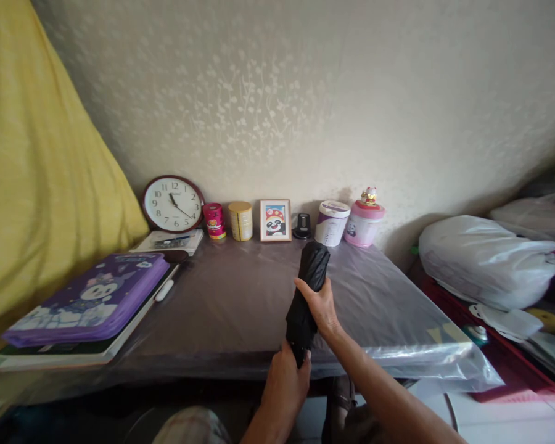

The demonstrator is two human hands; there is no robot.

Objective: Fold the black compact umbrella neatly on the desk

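A folded black umbrella [300,316] is held at a slant over the front edge of the table, its thicker end pointing away from me. My right hand [321,303] wraps round its upper middle, thumb across the top. Lower down, my left hand [287,373] is closed round the narrow near end, which is mostly hidden by the fingers. The umbrella's cloth looks gathered close to the shaft.
Plastic film covers the table [222,302]. Along the wall stand a clock [173,203], a pink can [214,221], a yellow tin [241,222], a panda picture [275,221] and two tubs [332,225]. Purple folder [92,296] lies left; white bags [485,259] sit right.
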